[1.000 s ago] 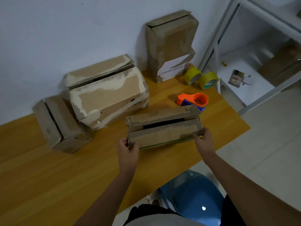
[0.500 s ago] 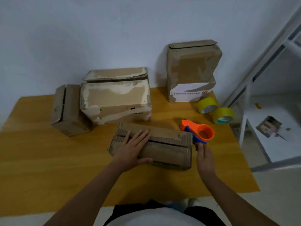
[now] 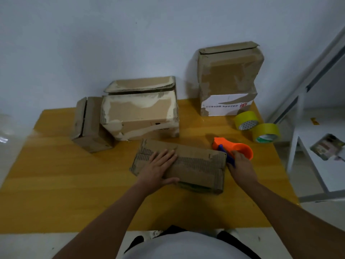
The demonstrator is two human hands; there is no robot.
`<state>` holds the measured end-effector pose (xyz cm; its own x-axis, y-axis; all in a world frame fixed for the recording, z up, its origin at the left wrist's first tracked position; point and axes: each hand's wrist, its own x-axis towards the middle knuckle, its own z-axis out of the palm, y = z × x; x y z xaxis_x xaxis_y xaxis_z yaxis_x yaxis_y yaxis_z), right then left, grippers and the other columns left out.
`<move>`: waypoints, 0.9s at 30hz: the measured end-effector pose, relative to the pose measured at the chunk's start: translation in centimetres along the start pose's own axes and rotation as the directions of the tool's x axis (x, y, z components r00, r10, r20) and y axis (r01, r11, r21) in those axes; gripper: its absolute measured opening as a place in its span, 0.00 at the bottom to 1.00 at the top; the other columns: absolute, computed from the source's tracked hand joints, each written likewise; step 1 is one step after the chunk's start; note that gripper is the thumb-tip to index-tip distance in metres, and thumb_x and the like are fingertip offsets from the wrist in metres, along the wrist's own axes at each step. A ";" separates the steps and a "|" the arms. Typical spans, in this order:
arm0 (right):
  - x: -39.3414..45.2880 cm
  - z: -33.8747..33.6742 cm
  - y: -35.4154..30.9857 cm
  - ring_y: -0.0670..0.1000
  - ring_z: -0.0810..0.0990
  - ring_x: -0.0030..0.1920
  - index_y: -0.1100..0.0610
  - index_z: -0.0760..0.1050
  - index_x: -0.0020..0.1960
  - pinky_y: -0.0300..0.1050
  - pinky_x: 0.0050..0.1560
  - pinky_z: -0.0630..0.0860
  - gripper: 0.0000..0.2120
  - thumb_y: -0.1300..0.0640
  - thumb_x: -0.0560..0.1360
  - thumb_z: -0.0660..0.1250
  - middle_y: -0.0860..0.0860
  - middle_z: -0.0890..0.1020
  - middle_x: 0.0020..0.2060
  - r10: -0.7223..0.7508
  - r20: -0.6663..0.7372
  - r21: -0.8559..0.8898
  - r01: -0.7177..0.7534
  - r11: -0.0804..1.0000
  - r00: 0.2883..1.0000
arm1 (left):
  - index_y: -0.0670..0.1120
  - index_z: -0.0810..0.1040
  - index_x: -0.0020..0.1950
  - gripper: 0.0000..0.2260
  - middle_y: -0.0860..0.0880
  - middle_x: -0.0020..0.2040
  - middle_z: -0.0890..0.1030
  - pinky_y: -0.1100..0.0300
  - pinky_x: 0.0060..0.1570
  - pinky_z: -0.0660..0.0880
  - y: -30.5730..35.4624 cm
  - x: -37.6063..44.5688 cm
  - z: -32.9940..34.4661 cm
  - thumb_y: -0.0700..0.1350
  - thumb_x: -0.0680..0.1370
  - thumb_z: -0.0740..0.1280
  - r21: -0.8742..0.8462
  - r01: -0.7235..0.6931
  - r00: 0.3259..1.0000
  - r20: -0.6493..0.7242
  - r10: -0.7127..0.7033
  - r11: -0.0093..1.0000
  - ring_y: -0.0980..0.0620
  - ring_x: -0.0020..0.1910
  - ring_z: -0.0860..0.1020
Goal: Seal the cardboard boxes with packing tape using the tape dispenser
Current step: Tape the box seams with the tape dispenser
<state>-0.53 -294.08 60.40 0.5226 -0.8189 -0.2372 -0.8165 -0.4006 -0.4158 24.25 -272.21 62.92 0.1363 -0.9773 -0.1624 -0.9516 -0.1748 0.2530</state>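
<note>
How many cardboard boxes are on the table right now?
4. One flat box lies under the left hand at the front, a small box at far left, a large box behind centre, and a tall box against the wall. None seems hidden.

On the table (image 3: 56,184), the tape dispenser (image 3: 233,148) lies right of the near box (image 3: 196,165), three boxes behind.

A plain packing room: worn cardboard boxes (image 3: 140,116) and yellow tape rolls (image 3: 246,120) are sitting on a wooden surface (image 3: 56,174), with white shelving (image 3: 308,150) standing at right.
</note>
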 end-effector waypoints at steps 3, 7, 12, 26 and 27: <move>0.6 0.5 -0.3 0.62 0.78 0.55 0.59 0.59 0.74 0.55 0.49 0.76 0.26 0.60 0.79 0.64 0.61 0.77 0.60 0.010 0.057 -0.136 -0.002 0.991 0.998 | 0.57 0.45 0.79 0.38 0.58 0.80 0.45 0.57 0.74 0.29 -0.2 -0.1 0.1 0.74 0.75 0.50 0.001 0.003 1.000 -0.017 -0.003 1.000 0.57 0.79 0.41; 1.6 0.8 0.3 0.60 0.80 0.51 0.52 0.44 0.79 0.50 0.44 0.74 0.35 0.62 0.80 0.60 0.59 0.79 0.55 0.043 0.095 -0.320 -0.010 0.947 0.995 | 0.58 0.43 0.80 0.39 0.59 0.80 0.43 0.49 0.75 0.30 -0.7 -0.4 0.4 0.75 0.75 0.49 0.057 -0.015 1.000 -0.023 0.016 0.998 0.58 0.79 0.38; 2.9 -0.5 0.5 0.58 0.78 0.54 0.56 0.44 0.79 0.51 0.50 0.72 0.36 0.65 0.79 0.60 0.58 0.79 0.57 0.017 0.097 -0.387 0.022 0.922 0.995 | 0.56 0.46 0.81 0.39 0.56 0.81 0.47 0.49 0.76 0.34 -1.2 -0.1 0.2 0.73 0.76 0.52 0.052 -0.072 0.997 -0.017 0.073 0.996 0.55 0.79 0.42; -2.9 -8.7 -9.3 0.44 0.82 0.44 0.50 0.77 0.55 0.39 0.38 0.78 0.18 0.39 0.74 0.66 0.44 0.83 0.45 0.052 -0.286 0.736 0.185 0.651 0.957 | 0.55 0.54 0.80 0.37 0.54 0.80 0.57 0.48 0.78 0.41 -1.1 0.9 0.6 0.73 0.76 0.53 0.000 -0.098 0.990 -0.103 0.098 0.995 0.53 0.79 0.51; -3.1 -8.2 -10.7 0.43 0.83 0.41 0.49 0.78 0.51 0.36 0.35 0.77 0.15 0.39 0.73 0.67 0.43 0.83 0.41 0.009 -0.254 0.759 0.194 0.621 0.967 | 0.54 0.56 0.80 0.37 0.53 0.79 0.59 0.46 0.78 0.43 -1.0 1.2 0.6 0.73 0.76 0.53 -0.006 -0.110 0.986 -0.124 0.108 0.994 0.52 0.79 0.53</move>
<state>4.54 -290.61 72.81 0.4358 -0.9000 -0.0098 -0.2194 -0.0956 -0.9709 25.23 -273.11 61.91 0.0655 -0.9977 -0.0150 -0.9591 -0.0671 0.2749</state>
